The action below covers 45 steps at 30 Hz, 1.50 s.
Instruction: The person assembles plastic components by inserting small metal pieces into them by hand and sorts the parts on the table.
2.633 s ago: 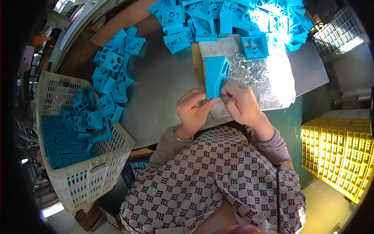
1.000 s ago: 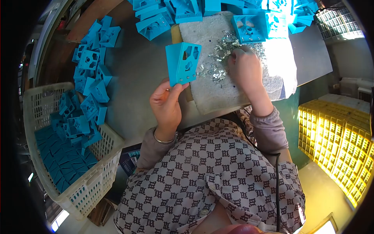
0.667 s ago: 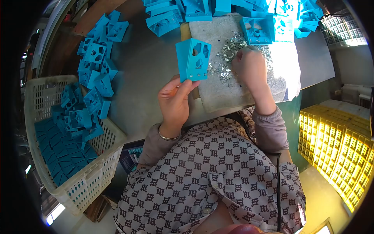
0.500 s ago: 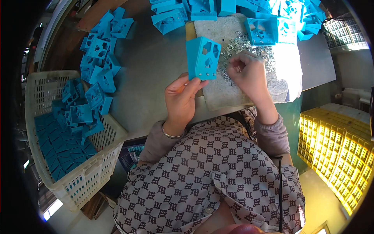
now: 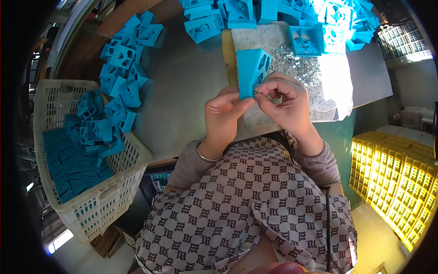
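Note:
My left hand [image 5: 222,116] is closed on the lower end of a blue plastic housing [image 5: 247,68], which stands upright with its cut-out face turned to the right. At that face's lower edge, my right hand [image 5: 287,101] pinches a small metal piece [image 5: 256,92] between thumb and forefinger. The piece touches or nearly touches the housing; its exact shape is too small to make out. Beyond the right hand, many loose small metal pieces [image 5: 299,68] lie scattered on a pale cloth [image 5: 255,39].
More blue housings [image 5: 203,27] are heaped at the table's far edge. Another pile of blue housings [image 5: 122,57] runs down the left side into a white plastic basket [image 5: 98,203]. Yellow crates [image 5: 392,178] stand at the right, below the table.
My right hand has moved left from the scattered metal pieces to the housing's lower edge. My left hand has shifted slightly right and turned the housing so its face points more rightward.

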### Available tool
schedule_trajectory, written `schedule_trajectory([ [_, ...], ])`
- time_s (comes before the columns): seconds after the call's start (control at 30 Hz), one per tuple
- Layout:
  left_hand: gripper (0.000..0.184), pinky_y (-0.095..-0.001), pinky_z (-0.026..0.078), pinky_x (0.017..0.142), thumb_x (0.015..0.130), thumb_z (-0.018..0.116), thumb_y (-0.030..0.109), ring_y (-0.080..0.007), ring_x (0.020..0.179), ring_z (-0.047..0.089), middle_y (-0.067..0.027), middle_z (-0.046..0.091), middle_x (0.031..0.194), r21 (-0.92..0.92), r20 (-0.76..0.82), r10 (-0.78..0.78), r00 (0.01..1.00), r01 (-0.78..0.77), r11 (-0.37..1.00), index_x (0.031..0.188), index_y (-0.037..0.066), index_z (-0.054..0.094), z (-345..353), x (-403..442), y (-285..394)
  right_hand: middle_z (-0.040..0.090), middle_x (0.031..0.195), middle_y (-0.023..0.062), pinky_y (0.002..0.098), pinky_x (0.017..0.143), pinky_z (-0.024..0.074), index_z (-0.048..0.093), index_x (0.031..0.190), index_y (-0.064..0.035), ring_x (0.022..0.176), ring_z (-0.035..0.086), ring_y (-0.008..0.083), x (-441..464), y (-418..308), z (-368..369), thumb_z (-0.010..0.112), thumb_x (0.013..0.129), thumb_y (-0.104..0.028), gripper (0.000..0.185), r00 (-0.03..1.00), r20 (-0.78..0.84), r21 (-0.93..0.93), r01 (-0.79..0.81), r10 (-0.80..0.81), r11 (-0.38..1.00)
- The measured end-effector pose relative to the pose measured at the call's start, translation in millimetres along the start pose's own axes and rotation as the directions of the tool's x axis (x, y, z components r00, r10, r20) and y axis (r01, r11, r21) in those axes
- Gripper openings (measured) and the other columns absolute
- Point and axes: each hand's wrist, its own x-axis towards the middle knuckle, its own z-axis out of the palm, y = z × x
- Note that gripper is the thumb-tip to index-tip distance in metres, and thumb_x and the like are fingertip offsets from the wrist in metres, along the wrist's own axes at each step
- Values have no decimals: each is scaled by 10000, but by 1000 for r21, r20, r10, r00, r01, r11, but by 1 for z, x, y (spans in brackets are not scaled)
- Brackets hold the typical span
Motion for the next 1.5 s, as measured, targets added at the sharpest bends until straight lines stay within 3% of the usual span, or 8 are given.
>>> schedule_trajectory([
  [0.4, 215, -260, 500, 813, 856, 753, -100, -135, 923, 627, -67, 668, 1031, 142, 25, 128, 991, -131, 981, 1054, -17, 761, 10, -2, 8, 624, 865, 114, 411, 631, 514, 662, 892, -30, 706, 628, 337, 1, -13, -11, 746, 869, -57, 91, 966, 153, -271, 242, -206, 932],
  [0.8, 192, -243, 501, 779, 871, 755, -78, -113, 916, 624, -70, 670, 1044, 184, 86, 167, 982, -180, 966, 1055, -23, 763, 9, -4, 10, 579, 858, 151, 448, 637, 480, 579, 890, -25, 743, 600, 382, -7, -15, -3, 643, 898, -38, 65, 991, 115, -181, 87, -67, 980],
  [1.0, 204, -257, 528, 808, 870, 747, -96, -128, 938, 637, -78, 658, 1053, 176, 104, 179, 978, -195, 965, 1064, -32, 754, 10, -7, 8, 584, 832, 156, 458, 616, 458, 568, 941, -33, 712, 588, 384, -2, -5, -21, 595, 882, -68, 74, 906, 392, -180, 246, -159, 952],
  [1.1, 232, -278, 584, 850, 865, 725, -145, -149, 966, 662, -89, 635, 1069, 174, 139, 213, 967, -235, 956, 1081, -60, 734, 5, -4, 6, 569, 780, 159, 456, 609, 454, 567, 842, -20, 694, 581, 390, -4, -19, -6, 573, 885, -98, 90, 983, 161, -198, 120, -88, 973],
  [1.2, 214, -269, 559, 834, 867, 738, -120, -137, 950, 650, -83, 646, 1057, 182, 119, 209, 971, -228, 957, 1068, -46, 744, 7, -5, 7, 566, 746, 161, 456, 603, 455, 572, 804, -11, 679, 584, 394, -2, -10, -17, 560, 885, -95, 118, 912, 401, -164, 168, -90, 972],
  [1.3, 197, -260, 533, 820, 868, 753, -92, -127, 937, 639, -77, 657, 1044, 199, 107, 196, 975, -214, 956, 1057, -33, 753, 8, -6, 7, 567, 723, 165, 458, 590, 449, 569, 768, -4, 681, 585, 396, -4, -21, -5, 558, 887, -108, 159, 990, 128, -178, 78, -55, 981],
  [1.4, 220, -275, 577, 842, 861, 738, -137, -138, 949, 657, -84, 639, 1048, 174, 131, 204, 970, -225, 959, 1065, -56, 739, 5, -5, 6, 592, 729, 165, 461, 585, 453, 585, 796, -9, 661, 591, 395, -3, -12, -17, 557, 886, -100, 130, 916, 399, -197, 123, -35, 973],
  [1.5, 221, -276, 573, 842, 860, 740, -135, -137, 947, 656, -83, 641, 1051, 182, 129, 200, 971, -222, 958, 1066, -56, 739, 4, -5, 5, 586, 706, 171, 465, 570, 444, 572, 757, -8, 641, 585, 396, -4, -16, -2, 557, 887, -107, 164, 992, 107, -151, 78, -62, 985],
])
